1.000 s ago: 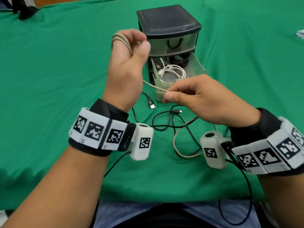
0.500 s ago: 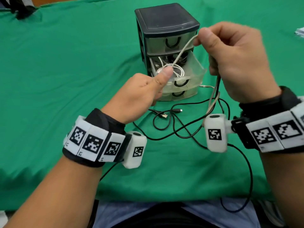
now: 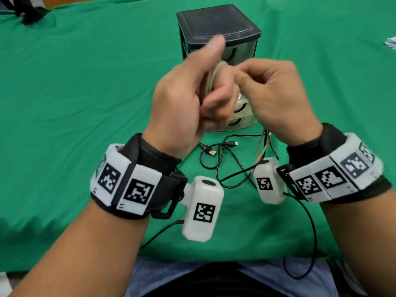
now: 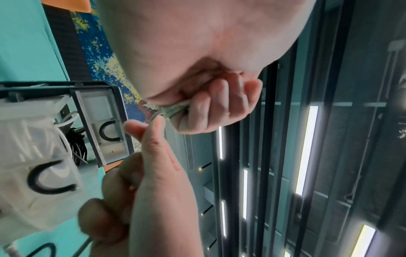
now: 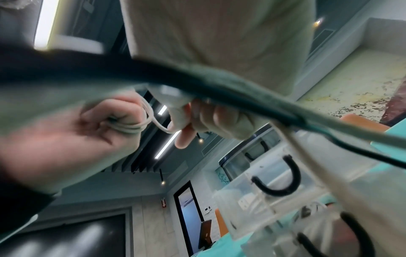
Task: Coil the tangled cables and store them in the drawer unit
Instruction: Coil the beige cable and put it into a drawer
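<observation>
A green cloth (image 3: 75, 86), soft and faintly creased, covers the table. The left hand (image 3: 182, 99) is raised in front of the drawer unit (image 3: 218, 28), thumb up, fingers curled round a small bundle of beige cable (image 3: 211, 78): round, rubbery cord wound in several loops about the fingers (image 4: 219, 107). Touching it, the right hand (image 3: 276, 97) pinches the cable's free run between thumb and forefinger, and the rest hangs down past the right wrist. The two hands are together, both clamped on the same cord. On the cloth below them lies a thin black cable (image 3: 225, 161), loose and looped, its plugs free. The unit is a boxy black plastic frame with a smooth lid and translucent drawers with black U-shaped handles (image 4: 110, 132); one drawer (image 4: 33, 139) stands pulled out, holding white cable (image 4: 63, 137) and a dark coil (image 4: 78, 147).
</observation>
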{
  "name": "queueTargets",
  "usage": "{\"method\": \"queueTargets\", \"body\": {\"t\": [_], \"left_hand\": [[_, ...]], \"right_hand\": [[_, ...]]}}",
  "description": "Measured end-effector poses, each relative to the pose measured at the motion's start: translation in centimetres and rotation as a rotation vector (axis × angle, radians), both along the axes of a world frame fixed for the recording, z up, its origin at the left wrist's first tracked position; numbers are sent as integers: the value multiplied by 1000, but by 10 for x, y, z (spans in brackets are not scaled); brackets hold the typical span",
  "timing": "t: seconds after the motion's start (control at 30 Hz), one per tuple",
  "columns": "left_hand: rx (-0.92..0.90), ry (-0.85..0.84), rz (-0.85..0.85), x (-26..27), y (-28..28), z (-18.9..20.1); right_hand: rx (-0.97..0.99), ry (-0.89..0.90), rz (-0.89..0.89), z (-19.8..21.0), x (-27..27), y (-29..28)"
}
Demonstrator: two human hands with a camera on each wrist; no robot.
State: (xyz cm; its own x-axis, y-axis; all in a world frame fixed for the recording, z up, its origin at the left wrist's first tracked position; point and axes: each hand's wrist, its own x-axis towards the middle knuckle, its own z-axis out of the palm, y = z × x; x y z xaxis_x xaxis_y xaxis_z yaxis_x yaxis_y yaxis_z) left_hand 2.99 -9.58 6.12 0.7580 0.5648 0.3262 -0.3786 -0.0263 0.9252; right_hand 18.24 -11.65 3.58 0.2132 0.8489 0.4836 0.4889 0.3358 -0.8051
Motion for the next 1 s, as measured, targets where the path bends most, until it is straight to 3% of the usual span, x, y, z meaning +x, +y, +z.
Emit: {"method": "queueTargets", "body": {"t": [0.1, 0.33, 0.47, 0.57, 0.63, 0.73, 0.9, 1.0], "left_hand": [[-57, -136, 43, 1, 5, 4], [-175, -268, 253, -4, 12, 0], [-114, -259, 463, -2, 19, -4], [122, -94, 654, -1, 26, -10], [390, 127, 742, 2, 25, -16], [702, 422, 749, 5, 20, -24], [705, 761, 524, -3, 21, -26], [481, 672, 354, -3, 17, -25]], "right_hand": [[-71, -92, 69, -10, -6, -3], [-188, -179, 165, -13, -18, -12], [-235, -251, 189, -3, -17, -18], [-232, -276, 219, 5, -16, -22], [-225, -277, 219, 9, -14, -23], [-185, -279, 186, 11, -10, -23], [-156, -215, 176, 16, 3, -25], [-106, -201, 140, 18, 7, -23]]}}
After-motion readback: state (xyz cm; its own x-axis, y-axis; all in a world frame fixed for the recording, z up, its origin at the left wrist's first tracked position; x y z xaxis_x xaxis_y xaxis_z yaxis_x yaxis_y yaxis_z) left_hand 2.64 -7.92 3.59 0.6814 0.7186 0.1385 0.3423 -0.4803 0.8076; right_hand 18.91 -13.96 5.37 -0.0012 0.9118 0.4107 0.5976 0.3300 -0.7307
